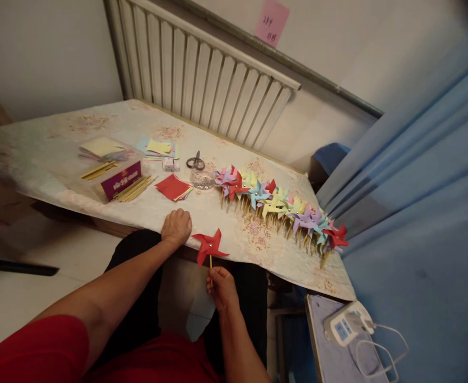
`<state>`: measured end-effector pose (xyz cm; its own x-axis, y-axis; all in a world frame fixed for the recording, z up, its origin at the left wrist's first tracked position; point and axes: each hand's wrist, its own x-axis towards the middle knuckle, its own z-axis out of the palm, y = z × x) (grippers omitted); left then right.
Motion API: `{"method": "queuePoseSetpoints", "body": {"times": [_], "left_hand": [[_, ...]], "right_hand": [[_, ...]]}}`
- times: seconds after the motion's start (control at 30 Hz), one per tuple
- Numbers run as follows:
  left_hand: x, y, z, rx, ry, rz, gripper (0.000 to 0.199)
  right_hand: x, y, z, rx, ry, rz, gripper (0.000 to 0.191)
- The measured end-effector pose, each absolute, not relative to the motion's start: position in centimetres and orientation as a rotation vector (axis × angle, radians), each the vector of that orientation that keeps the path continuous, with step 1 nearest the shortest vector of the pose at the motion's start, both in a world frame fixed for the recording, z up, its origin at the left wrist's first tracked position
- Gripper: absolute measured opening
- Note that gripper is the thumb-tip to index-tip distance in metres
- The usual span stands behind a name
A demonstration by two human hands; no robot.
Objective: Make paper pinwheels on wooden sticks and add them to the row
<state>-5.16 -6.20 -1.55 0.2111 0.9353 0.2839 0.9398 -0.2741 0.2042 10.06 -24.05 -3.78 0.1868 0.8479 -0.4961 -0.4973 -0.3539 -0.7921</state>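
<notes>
Between thumb and fingers, my right hand [221,286] grips the thin wooden stick of a red paper pinwheel [210,246], upright just off the table's front edge. My left hand [177,226] rests on the table edge, its fingers curled in and nothing visible in them. Beyond it lies a stack of red paper squares [173,187], with a clear bag of small shiny pieces [202,180] to its right. Wooden sticks [136,189] lie beside a purple box [122,180]. Finished pinwheels [273,205] in several colours form a long row on the right.
Scissors [196,160], small white boxes [171,164] and coloured paper [158,147] lie farther back on the flowered tablecloth [257,239]. A plastic container [98,154] stands at the left. A radiator [205,74] is behind the table; a power strip [347,323] and blue curtain [421,213] are at right.
</notes>
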Motion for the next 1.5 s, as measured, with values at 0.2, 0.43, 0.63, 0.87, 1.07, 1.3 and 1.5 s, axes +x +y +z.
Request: {"method": "queuePoseSetpoints", "body": {"times": [0.2,0.43,0.63,0.87,1.07,1.3,1.5], "left_hand": [[-5.19,-6.14,-1.83,-2.423,-1.859,-0.575,0.031],[-5.19,-6.16,-1.72,-2.428,-1.862,-0.540,0.032],[-5.19,-6.12,-1.91,-2.399,-1.844,-0.522,0.031],[-5.23,-5.99,-2.19,-2.386,-1.821,-0.554,0.030],[-5.18,-6.06,-2.09,-2.394,-1.821,-0.559,0.030],[-5.22,-6.00,-2.20,-2.399,-1.831,-0.578,0.030],[-5.21,-6.02,-2.16,-2.392,-1.827,-0.563,0.030]], "right_hand": [[10.05,-23.96,-3.78,-1.295,-0.375,1.464,0.033],[10.05,-23.97,-3.86,-1.294,-0.374,1.467,0.034],[10.06,-23.95,-4.03,-1.289,-0.377,1.471,0.035],[10.02,-23.96,-4.00,-1.305,-0.378,1.466,0.039],[9.96,-24.02,-3.83,-1.295,-0.379,1.468,0.040],[9.98,-23.99,-3.72,-1.308,-0.374,1.470,0.041],[10.02,-24.06,-3.86,-1.313,-0.380,1.468,0.040]]}}
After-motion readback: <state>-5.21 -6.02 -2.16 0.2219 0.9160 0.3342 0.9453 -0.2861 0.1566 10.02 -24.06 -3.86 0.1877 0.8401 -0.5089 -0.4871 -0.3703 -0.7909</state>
